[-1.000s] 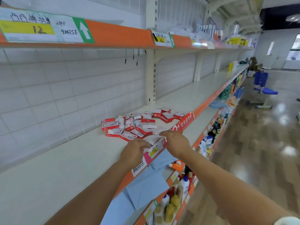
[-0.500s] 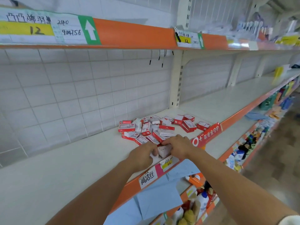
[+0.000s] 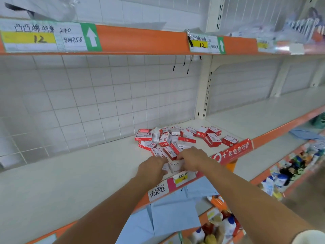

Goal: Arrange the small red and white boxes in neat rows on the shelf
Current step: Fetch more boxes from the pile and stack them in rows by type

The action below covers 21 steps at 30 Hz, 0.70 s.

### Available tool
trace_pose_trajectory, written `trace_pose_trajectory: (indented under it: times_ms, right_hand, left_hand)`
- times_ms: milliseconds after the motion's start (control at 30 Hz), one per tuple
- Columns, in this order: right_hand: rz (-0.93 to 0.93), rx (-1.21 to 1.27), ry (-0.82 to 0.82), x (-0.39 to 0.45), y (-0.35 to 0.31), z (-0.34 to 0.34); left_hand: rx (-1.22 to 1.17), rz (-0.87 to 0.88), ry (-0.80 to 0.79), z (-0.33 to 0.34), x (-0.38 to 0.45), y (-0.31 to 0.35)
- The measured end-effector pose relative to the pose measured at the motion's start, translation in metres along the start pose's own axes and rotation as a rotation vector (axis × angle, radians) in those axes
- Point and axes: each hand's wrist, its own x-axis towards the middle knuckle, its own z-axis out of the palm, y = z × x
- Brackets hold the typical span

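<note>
Shelf [image 3: 73,175] bare at left | left hand [image 3: 152,169] grips white staples box [image 3: 176,166] at shelf's front edge | right hand [image 3: 191,158] pinches same box from other side | loose pile of red and white boxes [image 3: 175,140] just behind | red banner [image 3: 233,150] right

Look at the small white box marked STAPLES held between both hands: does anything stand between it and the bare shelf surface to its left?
Nothing visible does. The left hand and right hand grip the white STAPLES box at the shelf's front edge; the jumbled red and white boxes lie behind it, and the cream metal shelf leftward is bare.
</note>
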Motion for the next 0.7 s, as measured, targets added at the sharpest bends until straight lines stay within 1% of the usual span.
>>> trace_pose_trajectory:
  times_ms: [100,200,300,433,600,700]
  right_hand:
    - [-0.06,-0.001,0.032,0.001,-0.005,0.005]
    - [-0.116,-0.006,0.024,0.0,-0.01,0.006]
    - [-0.186,0.03,0.098,0.001,-0.025,0.009]
    - [-0.329,0.096,0.201,0.002,-0.058,0.009]
    - [-0.501,0.117,0.211,-0.001,-0.107,0.008]
    - [-0.569,0.111,0.208,-0.007,-0.138,0.01]
  left_hand:
    - [0.027,-0.042,0.029,-0.003,-0.008,-0.006]
    - [0.032,-0.108,0.07,-0.009,-0.018,-0.013]
    - [0.031,-0.223,0.112,-0.02,-0.031,-0.021]
    - [0.007,-0.35,0.159,-0.036,-0.058,-0.035]
    - [-0.02,-0.521,0.224,-0.053,-0.109,-0.057]
    - [-0.016,-0.63,0.265,-0.064,-0.144,-0.068]
